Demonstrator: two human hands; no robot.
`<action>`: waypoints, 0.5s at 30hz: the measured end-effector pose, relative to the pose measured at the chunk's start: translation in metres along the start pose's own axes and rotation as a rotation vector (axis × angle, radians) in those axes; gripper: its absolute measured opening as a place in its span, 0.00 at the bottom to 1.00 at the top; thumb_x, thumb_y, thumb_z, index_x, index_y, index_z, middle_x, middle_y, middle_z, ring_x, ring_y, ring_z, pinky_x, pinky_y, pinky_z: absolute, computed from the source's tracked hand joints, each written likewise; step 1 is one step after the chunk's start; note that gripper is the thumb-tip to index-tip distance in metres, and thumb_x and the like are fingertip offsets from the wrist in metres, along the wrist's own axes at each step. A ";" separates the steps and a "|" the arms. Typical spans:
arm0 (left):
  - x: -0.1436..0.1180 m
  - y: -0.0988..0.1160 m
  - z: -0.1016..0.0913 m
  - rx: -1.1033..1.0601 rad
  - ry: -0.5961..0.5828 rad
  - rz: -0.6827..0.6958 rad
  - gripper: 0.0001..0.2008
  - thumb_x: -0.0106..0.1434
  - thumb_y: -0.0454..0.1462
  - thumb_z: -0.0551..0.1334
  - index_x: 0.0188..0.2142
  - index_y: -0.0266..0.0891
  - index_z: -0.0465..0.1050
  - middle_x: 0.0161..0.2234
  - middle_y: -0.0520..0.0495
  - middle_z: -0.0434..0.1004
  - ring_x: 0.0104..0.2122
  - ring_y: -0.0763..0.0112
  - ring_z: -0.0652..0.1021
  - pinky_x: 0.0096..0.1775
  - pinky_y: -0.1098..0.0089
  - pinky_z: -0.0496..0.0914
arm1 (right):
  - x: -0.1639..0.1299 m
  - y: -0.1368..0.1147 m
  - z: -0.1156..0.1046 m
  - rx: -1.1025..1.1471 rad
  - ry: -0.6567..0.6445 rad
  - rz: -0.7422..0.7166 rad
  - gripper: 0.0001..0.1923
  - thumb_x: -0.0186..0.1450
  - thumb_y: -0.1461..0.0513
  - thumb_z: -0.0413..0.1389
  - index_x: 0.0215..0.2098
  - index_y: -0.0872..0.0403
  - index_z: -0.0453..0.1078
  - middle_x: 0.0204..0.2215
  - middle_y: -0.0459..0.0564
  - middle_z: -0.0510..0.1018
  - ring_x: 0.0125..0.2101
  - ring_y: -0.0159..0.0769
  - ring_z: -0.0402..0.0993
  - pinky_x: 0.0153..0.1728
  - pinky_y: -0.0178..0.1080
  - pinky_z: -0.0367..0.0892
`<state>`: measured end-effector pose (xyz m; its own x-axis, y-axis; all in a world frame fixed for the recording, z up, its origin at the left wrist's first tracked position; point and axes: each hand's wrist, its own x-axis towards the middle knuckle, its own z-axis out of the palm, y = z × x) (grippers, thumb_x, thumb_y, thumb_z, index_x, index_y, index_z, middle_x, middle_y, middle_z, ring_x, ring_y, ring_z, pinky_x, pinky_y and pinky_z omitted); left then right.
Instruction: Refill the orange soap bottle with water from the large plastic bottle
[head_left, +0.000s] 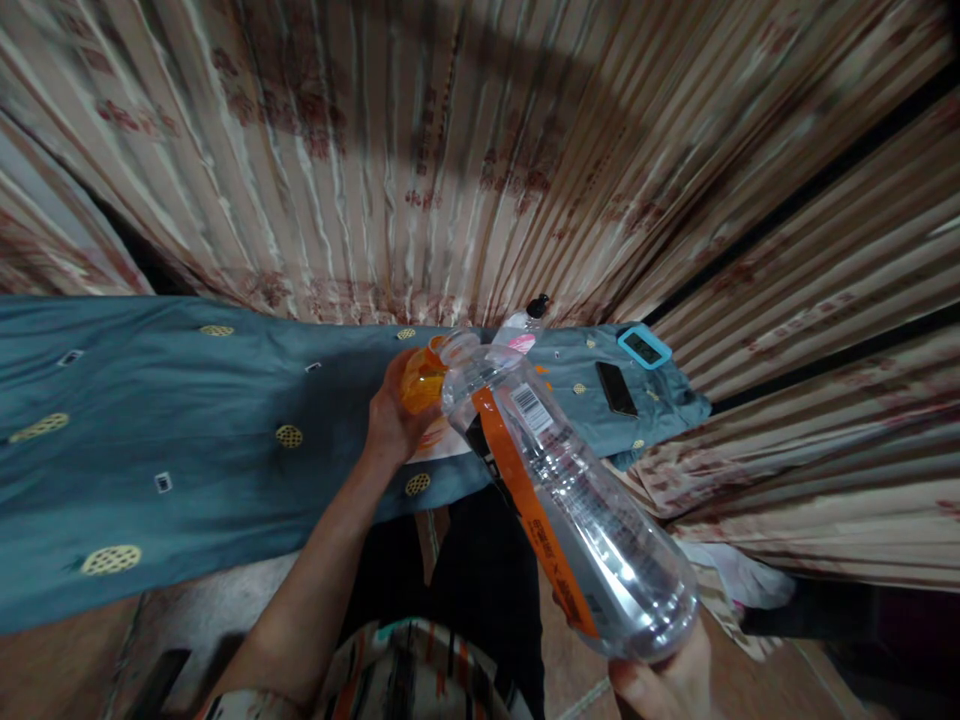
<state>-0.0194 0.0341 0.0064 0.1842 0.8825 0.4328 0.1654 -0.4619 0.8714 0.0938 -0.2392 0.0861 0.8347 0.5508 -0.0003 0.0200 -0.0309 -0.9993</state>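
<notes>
My left hand (395, 415) is closed around a small translucent orange container (421, 385) with a round opening at its top. In my right hand (671, 680), held at its base, is a large clear plastic bottle (592, 500) with an orange and black label. The bottle slants, its mouth (459, 347) up beside the orange container's rim. Whether the two rims touch, I cannot tell. Inside the bottle I see no clear liquid level. A white sheet with orange marks (437, 442) lies beneath the orange container, partly covered.
A clear pump bottle with a black top (519, 330) stands behind the big bottle. To the right lie a dark phone (616, 388) and a blue-framed digital clock (643, 346). A blue-green cloth with pineapples (225, 400) covers the long surface. Pleated curtains (420, 150) hang behind it.
</notes>
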 end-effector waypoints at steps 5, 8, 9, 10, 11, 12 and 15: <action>0.000 -0.002 0.002 -0.031 -0.003 -0.005 0.36 0.53 0.49 0.69 0.58 0.41 0.63 0.51 0.42 0.79 0.50 0.54 0.81 0.52 0.56 0.77 | 0.000 -0.002 0.002 0.043 -0.011 0.014 0.53 0.38 0.42 0.74 0.56 0.55 0.68 0.54 0.62 0.75 0.51 0.52 0.76 0.52 0.42 0.71; 0.000 -0.007 0.004 -0.043 0.000 -0.002 0.37 0.52 0.49 0.69 0.59 0.41 0.62 0.52 0.42 0.79 0.50 0.54 0.81 0.52 0.55 0.76 | 0.000 -0.003 0.002 0.064 -0.002 0.023 0.53 0.36 0.42 0.75 0.55 0.55 0.68 0.51 0.61 0.77 0.48 0.51 0.78 0.48 0.40 0.74; 0.000 -0.007 0.005 -0.050 0.002 -0.002 0.37 0.53 0.49 0.69 0.59 0.41 0.62 0.52 0.41 0.79 0.50 0.54 0.81 0.52 0.55 0.76 | 0.000 -0.003 0.002 0.067 0.001 0.023 0.54 0.35 0.42 0.75 0.55 0.55 0.68 0.51 0.61 0.77 0.47 0.51 0.78 0.48 0.40 0.74; 0.000 -0.007 0.004 -0.052 0.004 0.000 0.37 0.53 0.50 0.69 0.59 0.40 0.62 0.51 0.41 0.79 0.49 0.54 0.81 0.52 0.56 0.76 | 0.000 -0.002 0.001 0.061 0.005 0.019 0.54 0.35 0.41 0.74 0.55 0.55 0.69 0.51 0.61 0.77 0.48 0.51 0.78 0.49 0.41 0.73; 0.000 -0.006 0.004 -0.046 0.006 0.003 0.36 0.54 0.50 0.68 0.59 0.40 0.62 0.51 0.41 0.80 0.49 0.54 0.81 0.52 0.56 0.77 | 0.000 -0.001 0.001 0.051 0.008 0.017 0.54 0.35 0.41 0.74 0.55 0.55 0.69 0.52 0.61 0.76 0.49 0.51 0.77 0.50 0.41 0.73; 0.000 -0.005 0.003 -0.033 0.008 0.009 0.36 0.54 0.50 0.68 0.58 0.39 0.63 0.51 0.41 0.80 0.50 0.54 0.81 0.52 0.56 0.77 | 0.000 -0.001 0.000 0.035 0.010 0.012 0.55 0.35 0.41 0.74 0.55 0.55 0.69 0.53 0.61 0.76 0.51 0.52 0.76 0.52 0.42 0.72; 0.000 -0.001 0.001 0.017 0.008 0.028 0.35 0.54 0.50 0.68 0.58 0.39 0.63 0.51 0.42 0.80 0.50 0.54 0.81 0.52 0.56 0.77 | 0.001 0.001 -0.003 0.010 -0.006 0.007 0.55 0.36 0.40 0.73 0.57 0.55 0.69 0.54 0.62 0.74 0.53 0.53 0.74 0.54 0.43 0.70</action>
<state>-0.0189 0.0343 0.0053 0.1808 0.8699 0.4588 0.1763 -0.4876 0.8551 0.0964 -0.2408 0.0848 0.8317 0.5551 -0.0075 0.0086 -0.0264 -0.9996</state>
